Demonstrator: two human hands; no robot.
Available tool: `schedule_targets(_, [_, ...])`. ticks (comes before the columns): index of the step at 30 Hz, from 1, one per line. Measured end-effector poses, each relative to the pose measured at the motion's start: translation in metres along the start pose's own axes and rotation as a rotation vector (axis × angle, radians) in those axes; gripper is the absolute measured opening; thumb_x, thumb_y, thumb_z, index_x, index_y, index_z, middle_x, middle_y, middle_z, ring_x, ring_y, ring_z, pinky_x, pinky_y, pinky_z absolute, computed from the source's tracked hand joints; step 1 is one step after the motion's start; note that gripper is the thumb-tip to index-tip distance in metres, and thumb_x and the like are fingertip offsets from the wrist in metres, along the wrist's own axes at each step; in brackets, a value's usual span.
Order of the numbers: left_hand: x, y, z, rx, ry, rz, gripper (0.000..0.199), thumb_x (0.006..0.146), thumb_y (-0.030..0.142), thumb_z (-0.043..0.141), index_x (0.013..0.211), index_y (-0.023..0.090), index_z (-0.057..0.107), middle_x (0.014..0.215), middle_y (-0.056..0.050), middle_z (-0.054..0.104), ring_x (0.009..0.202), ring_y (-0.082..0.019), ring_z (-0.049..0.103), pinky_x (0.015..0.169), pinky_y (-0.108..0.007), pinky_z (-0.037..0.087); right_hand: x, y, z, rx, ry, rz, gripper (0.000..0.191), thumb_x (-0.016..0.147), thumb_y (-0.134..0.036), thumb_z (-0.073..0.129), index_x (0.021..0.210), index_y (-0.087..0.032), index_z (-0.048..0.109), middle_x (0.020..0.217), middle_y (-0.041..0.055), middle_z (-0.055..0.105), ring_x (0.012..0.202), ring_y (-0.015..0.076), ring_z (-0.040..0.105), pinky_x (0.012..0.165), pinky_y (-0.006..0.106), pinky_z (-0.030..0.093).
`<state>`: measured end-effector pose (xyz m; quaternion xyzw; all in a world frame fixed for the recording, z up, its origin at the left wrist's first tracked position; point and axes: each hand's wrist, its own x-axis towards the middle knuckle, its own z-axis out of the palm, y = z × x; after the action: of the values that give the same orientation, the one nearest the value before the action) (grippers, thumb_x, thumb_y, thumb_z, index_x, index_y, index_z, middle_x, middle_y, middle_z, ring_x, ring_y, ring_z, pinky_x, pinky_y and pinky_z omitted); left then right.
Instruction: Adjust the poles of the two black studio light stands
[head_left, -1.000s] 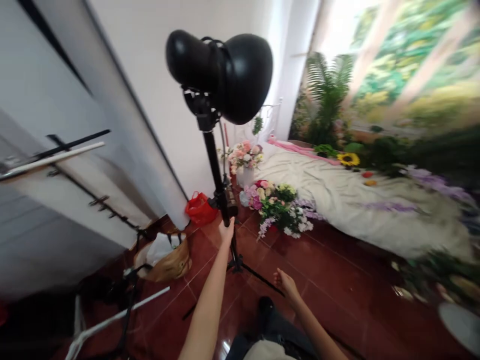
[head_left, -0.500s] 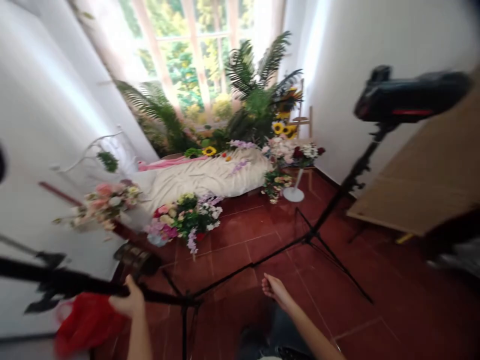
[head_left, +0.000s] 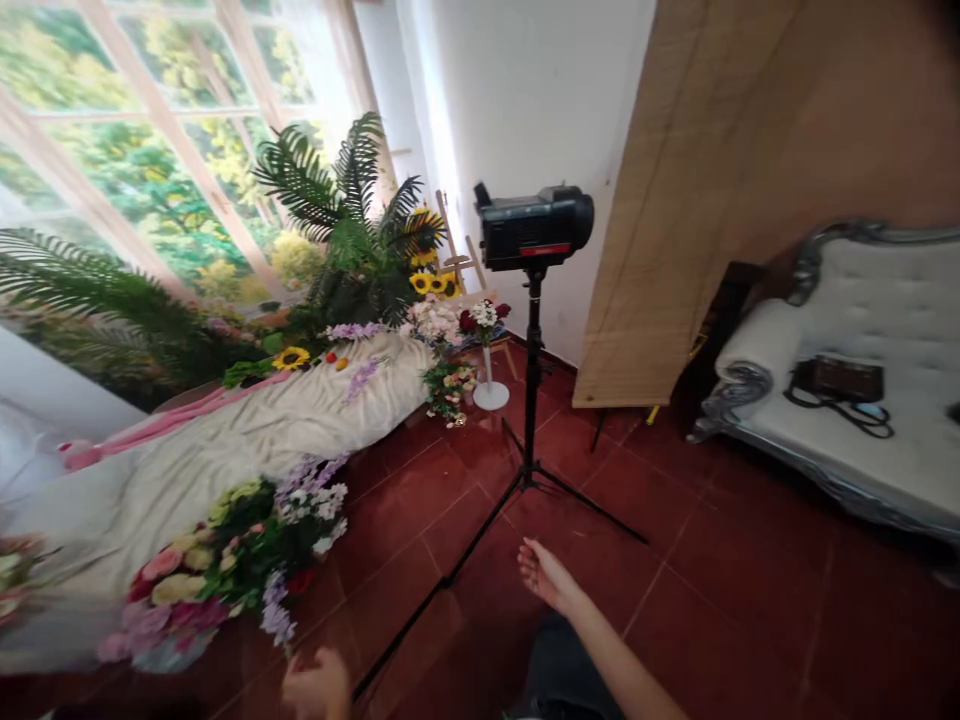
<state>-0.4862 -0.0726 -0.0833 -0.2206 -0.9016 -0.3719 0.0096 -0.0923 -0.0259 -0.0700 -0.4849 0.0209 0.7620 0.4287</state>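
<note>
My right hand (head_left: pixel 549 577) hangs over the floor, fingers loosely curled and slightly apart, holding nothing. At the bottom edge my left hand (head_left: pixel 319 685) is smeared by motion, so its grip is unclear; no pole shows in it. Close to it are a long black stand leg (head_left: pixel 405 632) and a bunch of mixed flowers (head_left: pixel 247 560). Beyond my right hand a black studio light (head_left: pixel 536 228) with a red stripe sits atop an upright black light stand (head_left: pixel 532 400), its legs spread.
A cream cloth (head_left: pixel 277 430) with flowers on it lies below a window backdrop (head_left: pixel 135 150) and palm fronds (head_left: pixel 352 190). A white flower stand (head_left: pixel 491 396) is behind the light. On the right, a tufted sofa (head_left: pixel 885 290) bears a brown bag (head_left: pixel 840 380) beside a hanging bamboo blind (head_left: pixel 645 250).
The view has swung right, bringing the sofa in. My left hand was on a black stand's pole, which is now out of view. My right hand's fingers have loosened.
</note>
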Motion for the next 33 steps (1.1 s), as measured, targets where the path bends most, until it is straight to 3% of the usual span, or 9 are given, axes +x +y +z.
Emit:
schedule_targets(2, [-0.033,0.064,0.055,-0.148,-0.226,0.001,0.048,0.054,0.027,0.050,0.102,0.028,0.054,0.096,-0.009,0.066,0.095,-0.038,0.063,0.076,-0.055,0.049,0.008,-0.048,-0.011,0.105,-0.070,0.043,0.020,0.083,-0.033,0.056,0.070,-0.018,0.058,0.059,-0.0019,0.061,0.043,0.0059,0.050,0.043,0.016,0.032])
schedule_targets(4, [-0.065,0.136,0.106,-0.331,-0.501,0.109,0.030,0.061,0.031,0.051,0.089,0.022,0.056,0.085,-0.008,0.066,0.089,-0.030,0.065,0.079,-0.046,0.051,0.017,-0.101,-0.019,0.201,-0.161,0.053,0.024,0.086,-0.032,0.051,0.068,-0.018,0.057,0.058,-0.0024,0.059,0.043,0.0056,0.047,0.042,0.016,0.030])
schedule_targets(7, [-0.111,0.248,0.167,-0.572,-0.836,0.349,0.027,0.068,0.037,0.053,0.089,0.019,0.056,0.087,-0.007,0.067,0.090,-0.023,0.064,0.086,-0.040,0.048,0.033,-0.184,-0.020,0.288,-0.283,0.019,0.029,0.089,-0.030,0.044,0.066,-0.018,0.055,0.056,-0.0025,0.056,0.044,0.0064,0.044,0.044,0.017,0.031])
schedule_targets(11, [-0.167,0.383,0.214,-0.779,-1.001,0.518,0.029,0.075,0.040,0.056,0.093,0.018,0.057,0.094,-0.008,0.065,0.092,-0.018,0.063,0.089,-0.035,0.046,0.053,-0.287,0.002,0.339,-0.420,-0.005,0.029,0.090,-0.034,0.042,0.071,-0.017,0.056,0.056,-0.0024,0.053,0.047,0.0072,0.044,0.043,0.015,0.031])
schedule_targets(15, [-0.210,0.476,0.237,-0.880,-1.044,0.594,0.031,0.076,0.037,0.061,0.099,0.017,0.056,0.103,-0.010,0.063,0.098,-0.016,0.060,0.091,-0.033,0.045,0.072,-0.359,0.034,0.257,-0.559,-0.029,0.034,0.091,-0.043,0.039,0.078,-0.017,0.056,0.059,-0.0019,0.053,0.047,0.0069,0.043,0.040,0.014,0.031])
schedule_targets(19, [-0.237,0.524,0.255,-0.935,-1.046,0.617,0.040,0.075,0.038,0.062,0.109,0.018,0.053,0.109,-0.011,0.061,0.101,-0.017,0.059,0.087,-0.030,0.047,0.090,-0.396,0.051,0.111,-0.606,-0.047,0.035,0.091,-0.044,0.040,0.075,-0.016,0.054,0.057,-0.0023,0.051,0.044,0.0063,0.039,0.036,0.013,0.027])
schedule_targets(24, [-0.251,0.559,0.281,-0.880,-0.973,0.531,0.036,0.069,0.043,0.066,0.092,0.016,0.060,0.082,-0.005,0.065,0.073,-0.015,0.062,0.070,-0.026,0.048,0.102,-0.412,0.053,0.098,-0.613,0.031,0.033,0.093,-0.036,0.038,0.073,-0.014,0.052,0.054,-0.0035,0.048,0.041,0.0043,0.034,0.034,0.011,0.021])
schedule_targets(30, [-0.252,0.582,0.301,-0.875,-0.995,0.412,0.026,0.064,0.040,0.068,0.059,0.016,0.058,0.053,-0.001,0.058,0.047,-0.011,0.054,0.051,-0.023,0.044,0.110,-0.420,0.057,0.058,-0.571,-0.033,0.030,0.092,-0.028,0.037,0.067,-0.015,0.050,0.050,-0.0046,0.047,0.038,0.0035,0.030,0.034,0.011,0.022])
schedule_targets(33, [-0.252,0.583,0.305,-0.886,-1.000,0.437,0.022,0.063,0.033,0.068,0.054,0.017,0.056,0.049,0.000,0.056,0.043,-0.010,0.053,0.048,-0.022,0.043,0.115,-0.421,0.060,-0.191,-0.451,-0.219,0.025,0.089,-0.026,0.043,0.068,-0.015,0.052,0.052,-0.0038,0.050,0.037,0.0032,0.029,0.033,0.012,0.022])
